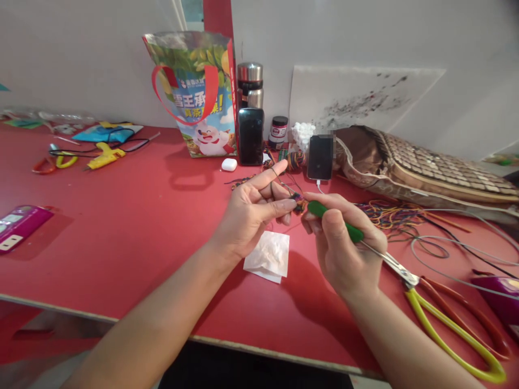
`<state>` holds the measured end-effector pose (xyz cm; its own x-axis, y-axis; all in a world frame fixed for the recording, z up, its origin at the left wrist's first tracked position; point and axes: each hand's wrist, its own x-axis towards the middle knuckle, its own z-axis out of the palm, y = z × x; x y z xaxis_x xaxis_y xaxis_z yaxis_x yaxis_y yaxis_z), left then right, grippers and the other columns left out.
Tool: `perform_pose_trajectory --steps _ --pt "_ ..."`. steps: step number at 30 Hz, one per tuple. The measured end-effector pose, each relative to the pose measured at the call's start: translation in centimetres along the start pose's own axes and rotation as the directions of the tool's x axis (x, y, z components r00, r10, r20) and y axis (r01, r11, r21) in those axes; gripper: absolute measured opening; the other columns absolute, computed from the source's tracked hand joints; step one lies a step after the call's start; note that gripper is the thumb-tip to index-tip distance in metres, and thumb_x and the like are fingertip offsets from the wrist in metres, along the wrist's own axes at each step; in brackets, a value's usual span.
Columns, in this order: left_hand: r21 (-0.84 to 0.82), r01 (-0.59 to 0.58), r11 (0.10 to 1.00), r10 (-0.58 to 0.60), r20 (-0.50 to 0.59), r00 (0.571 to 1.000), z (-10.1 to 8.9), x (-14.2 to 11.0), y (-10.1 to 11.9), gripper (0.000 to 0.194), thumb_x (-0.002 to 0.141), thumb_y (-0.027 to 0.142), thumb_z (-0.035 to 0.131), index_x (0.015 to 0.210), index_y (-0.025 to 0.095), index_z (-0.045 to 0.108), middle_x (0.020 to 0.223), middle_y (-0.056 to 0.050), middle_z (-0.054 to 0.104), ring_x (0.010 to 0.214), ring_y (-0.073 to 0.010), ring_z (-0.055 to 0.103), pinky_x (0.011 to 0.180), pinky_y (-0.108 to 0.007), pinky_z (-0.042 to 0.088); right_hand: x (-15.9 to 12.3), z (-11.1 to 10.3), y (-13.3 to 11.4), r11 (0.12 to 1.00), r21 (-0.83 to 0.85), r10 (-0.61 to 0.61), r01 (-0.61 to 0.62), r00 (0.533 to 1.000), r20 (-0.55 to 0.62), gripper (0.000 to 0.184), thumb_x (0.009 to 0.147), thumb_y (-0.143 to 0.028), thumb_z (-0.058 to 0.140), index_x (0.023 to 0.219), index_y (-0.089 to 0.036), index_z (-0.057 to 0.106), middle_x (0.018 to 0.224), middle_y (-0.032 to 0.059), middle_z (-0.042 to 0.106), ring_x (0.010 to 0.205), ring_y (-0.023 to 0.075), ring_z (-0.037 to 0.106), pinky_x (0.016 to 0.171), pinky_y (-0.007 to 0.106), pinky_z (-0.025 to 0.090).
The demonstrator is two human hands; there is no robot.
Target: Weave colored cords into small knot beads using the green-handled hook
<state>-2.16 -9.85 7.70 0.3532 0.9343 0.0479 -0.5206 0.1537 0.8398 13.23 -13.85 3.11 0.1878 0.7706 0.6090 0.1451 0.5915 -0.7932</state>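
My left hand [253, 210] pinches a small multicoloured crocheted piece [299, 204] between thumb and fingers. A dark strand of yarn [279, 172] loops around its raised index finger. My right hand [351, 246] is wrapped around the green handle of a crochet hook [354, 231]. The front end of the hook meets the crocheted piece, and its tip cannot be made out. From the back of the handle a thin metal shaft sticks out beneath the hand. Below both hands a folded white tissue [267, 256] lies on the red table [121, 237].
Large scissors [416, 286] with red and yellow handles lie by my right forearm. Loose multicoloured yarn [385, 213] and a cable are behind them. Two phones [251, 136], a gift bag [198, 97] and a sequined bag [438, 162] stand at the back. A yellow glue gun [106, 155] lies left.
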Motion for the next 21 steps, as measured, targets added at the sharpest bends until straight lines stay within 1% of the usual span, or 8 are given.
perform_pose_trajectory --steps 6,10,15,18,21 --pt "0.02 -0.016 1.0 0.016 -0.003 1.0 -0.02 0.09 -0.31 0.075 0.075 0.012 0.088 0.146 0.017 0.066 0.075 0.004 0.069 0.06 -0.0103 0.062 0.065 -0.029 0.05 -0.03 -0.1 -0.03 0.999 0.024 0.041 -0.04 0.998 -0.044 0.031 0.105 -0.049 0.059 0.115 -0.027 0.079 0.094 0.0062 0.076 0.07 0.0166 0.064 0.062 0.034 0.054" --pt "0.034 -0.039 0.999 0.04 -0.011 0.999 0.19 0.07 -0.5 0.075 0.074 0.012 0.088 0.146 0.015 0.065 0.076 0.004 0.07 0.06 -0.0103 0.063 0.065 -0.028 0.051 0.11 -0.07 -0.21 0.988 0.116 0.104 -0.097 0.993 -0.053 0.027 0.104 -0.046 0.063 0.114 -0.028 0.08 0.096 0.0059 0.077 0.069 0.0158 0.065 0.061 0.033 0.055" --pt "0.045 -0.043 0.998 0.044 -0.031 0.999 0.42 -0.09 -0.54 0.08 0.076 0.012 0.087 0.151 0.016 0.061 0.078 0.003 0.072 0.062 -0.0109 0.065 0.068 -0.028 0.052 0.33 0.18 -0.48 0.958 0.223 0.204 -0.182 0.976 -0.08 0.023 0.099 -0.045 0.071 0.107 -0.027 0.083 0.089 0.0047 0.076 0.066 0.0143 0.062 0.059 0.031 0.053" --pt "0.019 -0.045 0.999 0.045 -0.021 0.999 0.42 -0.16 -0.49 0.079 0.077 0.011 0.084 0.151 0.015 0.061 0.077 0.003 0.071 0.062 -0.0113 0.065 0.068 -0.029 0.052 0.3 0.15 -0.42 0.948 0.259 0.21 -0.185 0.975 -0.07 0.02 0.098 -0.043 0.074 0.107 -0.029 0.085 0.086 0.003 0.075 0.066 0.0135 0.061 0.06 0.031 0.052" --pt "0.002 -0.055 0.999 0.055 -0.023 0.998 0.43 -0.18 -0.48 0.079 0.079 0.013 0.084 0.153 0.013 0.058 0.074 0.004 0.07 0.061 -0.011 0.064 0.067 -0.028 0.052 0.16 0.05 -0.34 0.945 0.272 0.204 -0.182 0.978 -0.051 0.017 0.1 -0.041 0.073 0.109 -0.033 0.085 0.094 0.0029 0.078 0.071 0.0138 0.065 0.063 0.031 0.055"
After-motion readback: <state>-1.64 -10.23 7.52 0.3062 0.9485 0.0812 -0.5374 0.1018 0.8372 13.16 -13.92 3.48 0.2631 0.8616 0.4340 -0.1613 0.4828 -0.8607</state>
